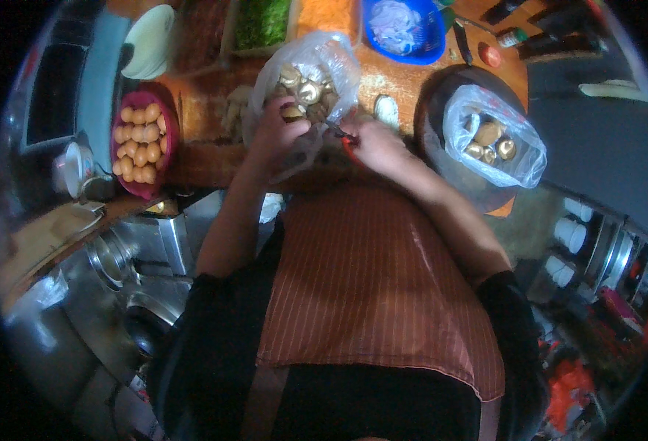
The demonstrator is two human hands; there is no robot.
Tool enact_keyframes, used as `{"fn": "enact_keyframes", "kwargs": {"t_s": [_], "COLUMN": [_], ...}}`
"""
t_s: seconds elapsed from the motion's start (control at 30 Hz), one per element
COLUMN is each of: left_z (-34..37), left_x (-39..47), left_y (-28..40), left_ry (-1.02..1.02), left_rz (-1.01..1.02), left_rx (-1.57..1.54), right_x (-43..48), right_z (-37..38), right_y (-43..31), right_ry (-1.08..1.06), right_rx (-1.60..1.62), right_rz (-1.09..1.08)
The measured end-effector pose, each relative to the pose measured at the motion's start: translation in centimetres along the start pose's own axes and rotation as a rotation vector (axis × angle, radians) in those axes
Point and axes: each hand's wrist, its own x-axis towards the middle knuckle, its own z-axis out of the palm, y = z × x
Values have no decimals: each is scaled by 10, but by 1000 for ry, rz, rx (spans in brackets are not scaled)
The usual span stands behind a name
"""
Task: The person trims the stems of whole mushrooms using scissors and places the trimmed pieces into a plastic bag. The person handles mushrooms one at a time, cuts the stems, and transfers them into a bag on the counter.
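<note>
My left hand (279, 129) holds a brown mushroom (293, 113) at the near side of a clear plastic bag (268, 71). Inside this bag lie several more mushrooms (309, 92), some with pale undersides turned up. My right hand (376, 140) is closed around red-handled scissors (349, 144), whose dark blades point left towards the held mushroom. To the right, a second plastic bag (530, 157) with several mushrooms (488, 133) rests on a dark round board (431, 113). Just beyond my right hand is a small whitish object (386, 110) that I cannot identify.
A pink basket (174, 110) of brown eggs (138, 143) stands at the left. Along the back are a pale bowl (150, 41), containers of chopped greens (262, 22) and orange shreds (326, 16), and a blue basket (439, 44) of pale slices. A knife (461, 41) and a tomato (490, 55) lie back right.
</note>
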Motion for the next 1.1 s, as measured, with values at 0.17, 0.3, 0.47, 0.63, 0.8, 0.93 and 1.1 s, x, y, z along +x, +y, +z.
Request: {"fn": "enact_keyframes", "kwargs": {"t_s": [0.17,0.3,0.47,0.63,0.8,0.93,1.1], "left_z": [8,54,188,279,270,216,98], "left_x": [-16,-20,-4,14,40,27,-15], "left_y": [59,134,190,185,152,132,96], "left_ry": [-66,-402,-529,-413,-296,71,347], "left_rz": [-64,272,788,961,529,785,938], "left_rx": [-340,-181,171,504,302,329,986], "right_x": [-73,-145,-240,-251,-253,-242,-196], "right_z": [-24,-52,-120,-129,-101,-94,-82], "right_y": [31,83,149,204,227,190,119], "right_ry": [383,908,1103,994,1121,1410,987], "right_rx": [268,229,-112,-104,-38,197,431], "right_rz": [-112,129,810,948,865,422,124]}}
